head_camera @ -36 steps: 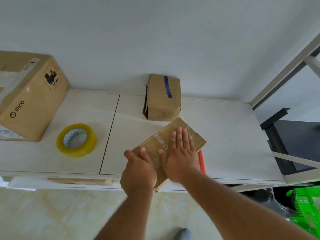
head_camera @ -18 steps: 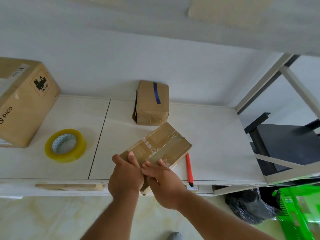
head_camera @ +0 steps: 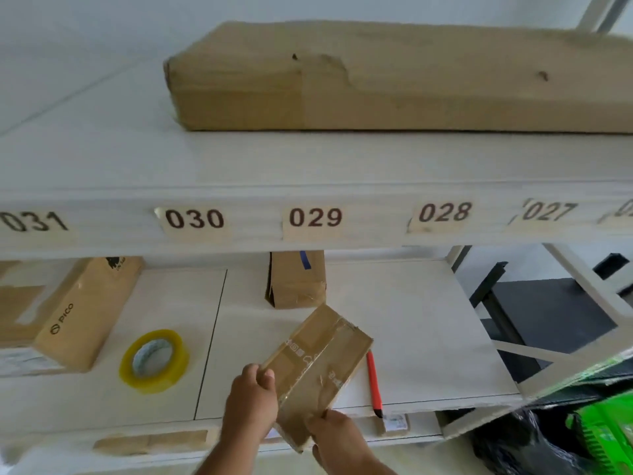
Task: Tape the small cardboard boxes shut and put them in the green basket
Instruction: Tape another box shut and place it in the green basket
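Note:
A flat small cardboard box with clear tape along its top lies tilted at the front edge of the white shelf. My left hand grips its near left corner, thumb on top. My right hand holds its near end from below. A second small box with a blue tape strip stands at the back of the shelf. A yellow tape roll lies to the left. The green basket shows at the lower right, below the shelf.
A red cutter lies right of the held box. A large PICO carton stands at the left. The upper shelf's front rail carries number labels, with a long cardboard package on top. A black bag sits beside the basket.
The view has tilted upward, bringing the upper shelf into sight. My right hand has slid from flat on the box's top to its near end; the box has lifted slightly off the shelf edge.

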Tool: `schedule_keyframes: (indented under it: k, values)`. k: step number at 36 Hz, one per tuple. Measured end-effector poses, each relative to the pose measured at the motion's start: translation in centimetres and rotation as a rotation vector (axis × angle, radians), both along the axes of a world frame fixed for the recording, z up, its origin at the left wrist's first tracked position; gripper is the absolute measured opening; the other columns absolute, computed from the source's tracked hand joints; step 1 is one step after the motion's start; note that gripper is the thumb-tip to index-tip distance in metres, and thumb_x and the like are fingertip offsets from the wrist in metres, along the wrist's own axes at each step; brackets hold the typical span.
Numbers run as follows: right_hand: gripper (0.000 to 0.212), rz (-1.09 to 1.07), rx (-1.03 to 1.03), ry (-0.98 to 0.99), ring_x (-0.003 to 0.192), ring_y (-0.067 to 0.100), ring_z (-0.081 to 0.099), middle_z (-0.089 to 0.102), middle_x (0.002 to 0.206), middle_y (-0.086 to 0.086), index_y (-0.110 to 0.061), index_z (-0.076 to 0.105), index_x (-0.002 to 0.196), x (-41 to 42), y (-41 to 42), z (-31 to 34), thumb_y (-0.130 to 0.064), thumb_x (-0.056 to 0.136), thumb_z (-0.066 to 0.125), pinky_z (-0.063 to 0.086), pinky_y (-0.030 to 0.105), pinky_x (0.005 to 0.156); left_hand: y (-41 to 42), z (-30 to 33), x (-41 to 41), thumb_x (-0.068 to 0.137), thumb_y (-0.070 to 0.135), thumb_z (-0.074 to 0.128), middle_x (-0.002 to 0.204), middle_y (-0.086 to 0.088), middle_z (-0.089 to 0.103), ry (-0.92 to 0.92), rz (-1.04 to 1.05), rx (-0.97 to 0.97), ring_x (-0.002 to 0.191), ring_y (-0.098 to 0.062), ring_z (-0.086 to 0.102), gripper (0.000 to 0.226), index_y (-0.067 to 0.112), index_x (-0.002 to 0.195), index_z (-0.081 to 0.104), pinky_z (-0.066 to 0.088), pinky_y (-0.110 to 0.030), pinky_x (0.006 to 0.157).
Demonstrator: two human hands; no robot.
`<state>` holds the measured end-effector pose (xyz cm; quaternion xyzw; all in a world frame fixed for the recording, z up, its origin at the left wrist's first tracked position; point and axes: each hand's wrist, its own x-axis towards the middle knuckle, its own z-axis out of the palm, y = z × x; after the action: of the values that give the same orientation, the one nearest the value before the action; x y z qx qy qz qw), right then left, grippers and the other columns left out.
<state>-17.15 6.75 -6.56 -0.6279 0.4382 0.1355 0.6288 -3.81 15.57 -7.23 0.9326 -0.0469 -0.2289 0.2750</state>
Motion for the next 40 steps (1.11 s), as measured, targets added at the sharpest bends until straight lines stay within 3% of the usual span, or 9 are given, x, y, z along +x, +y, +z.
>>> schedule_keyframes:
  k: [3, 7, 11, 17, 20, 24, 29, 34, 40]
  values:
    - [0.015, -0.002, -0.074, -0.023, 0.073, 0.006, 0.058, 0.063, 0.077, -0.011, -0.021, 0.067, 0.092, -1.0, 0.3, 2.3, -0.031, 0.095, 0.055, 0.041, 0.014, 0.06, 1.5, 2.7, -1.1, 0.103, 0.041, 0.045, 0.088, -0.002, 0.063, -0.041, -0.016, -0.069, 0.076, -0.021, 0.058, 0.024, 0.018, 0.096, 0.051, 0.043, -0.033, 0.064]
    - [0.03, -0.019, -0.112, -0.073, 0.098, 0.002, 0.068, 0.076, 0.098, -0.016, -0.028, 0.072, 0.113, -2.6, 0.6, 4.0, -0.033, 0.09, 0.054, 0.053, 0.018, 0.086, 3.1, 6.3, -3.4, 0.104, 0.041, 0.043, 0.077, -0.001, 0.058, -0.052, -0.03, -0.113, 0.067, -0.011, 0.054, 0.029, 0.016, 0.09, 0.049, 0.037, -0.026, 0.054]
    - [0.03, -0.103, -0.204, -0.19, 0.085, -0.006, 0.067, 0.074, 0.094, -0.019, -0.037, 0.069, 0.114, -5.0, 2.6, 9.4, -0.022, 0.097, 0.049, 0.05, 0.008, 0.068, 4.7, 10.1, -6.0, 0.104, 0.04, 0.044, 0.077, 0.0, 0.055, -0.048, -0.019, -0.186, 0.066, -0.009, 0.05, 0.028, 0.015, 0.092, 0.049, 0.036, -0.03, 0.059]
    - [0.036, -0.29, -0.233, -0.332, 0.086, 0.012, 0.074, 0.077, 0.089, -0.018, -0.04, 0.067, 0.117, -9.5, 6.3, 14.0, -0.016, 0.097, 0.05, 0.063, 0.034, 0.08, 7.4, 13.5, -10.5, 0.102, 0.041, 0.047, 0.09, 0.007, 0.06, -0.04, -0.071, -0.342, 0.079, -0.009, 0.056, 0.023, 0.021, 0.11, 0.053, 0.04, -0.031, 0.071]
    - [0.041, -0.34, -0.229, -0.391, 0.092, 0.004, 0.073, 0.074, 0.114, -0.018, -0.045, 0.063, 0.128, -11.3, 7.6, 14.9, -0.022, 0.097, 0.048, 0.061, 0.026, 0.078, 8.5, 14.0, -12.2, 0.101, 0.044, 0.047, 0.114, 0.005, 0.064, -0.038, -0.128, -0.397, 0.103, -0.017, 0.059, 0.036, 0.024, 0.13, 0.053, 0.044, -0.033, 0.089]
    - [0.037, -0.449, -0.212, -0.391, 0.097, 0.006, 0.073, 0.077, 0.104, -0.018, -0.045, 0.064, 0.125, -14.7, 9.4, 16.1, -0.023, 0.101, 0.047, 0.06, 0.033, 0.09, 9.7, 15.1, -15.2, 0.101, 0.048, 0.044, 0.14, 0.002, 0.056, -0.009, -0.231, -0.413, 0.123, -0.019, 0.053, 0.05, 0.024, 0.146, 0.045, 0.039, -0.036, 0.105]
    - [0.036, -0.599, -0.173, -0.424, 0.1, 0.019, 0.075, 0.078, 0.106, -0.004, -0.033, 0.066, 0.127, -19.0, 9.8, 15.9, -0.016, 0.102, 0.047, 0.06, 0.043, 0.094, 9.3, 16.3, -18.8, 0.102, 0.043, 0.045, 0.137, 0.002, 0.058, 0.033, -0.353, -0.478, 0.11, -0.014, 0.051, 0.047, 0.023, 0.145, 0.046, 0.039, -0.032, 0.103]
    - [0.039, -0.722, -0.21, -0.447, 0.095, 0.018, 0.076, 0.079, 0.103, -0.003, -0.033, 0.069, 0.124, -23.0, 9.9, 16.5, -0.01, 0.1, 0.048, 0.061, 0.032, 0.081, 8.3, 16.7, -22.2, 0.102, 0.041, 0.046, 0.135, 0.003, 0.059, 0.058, -0.429, -0.508, 0.111, -0.014, 0.054, 0.045, 0.023, 0.143, 0.048, 0.041, -0.031, 0.104]
    - [0.039, -0.873, -0.213, -0.475, 0.094, 0.023, 0.076, 0.079, 0.104, 0.003, -0.025, 0.069, 0.124, -28.4, 9.4, 16.1, -0.004, 0.099, 0.048, 0.061, 0.039, 0.085, 6.4, 17.0, -27.2, 0.101, 0.044, 0.046, 0.142, 0.003, 0.056, 0.089, -0.53, -0.51, 0.125, -0.018, 0.053, 0.047, 0.025, 0.145, 0.048, 0.04, -0.037, 0.111]
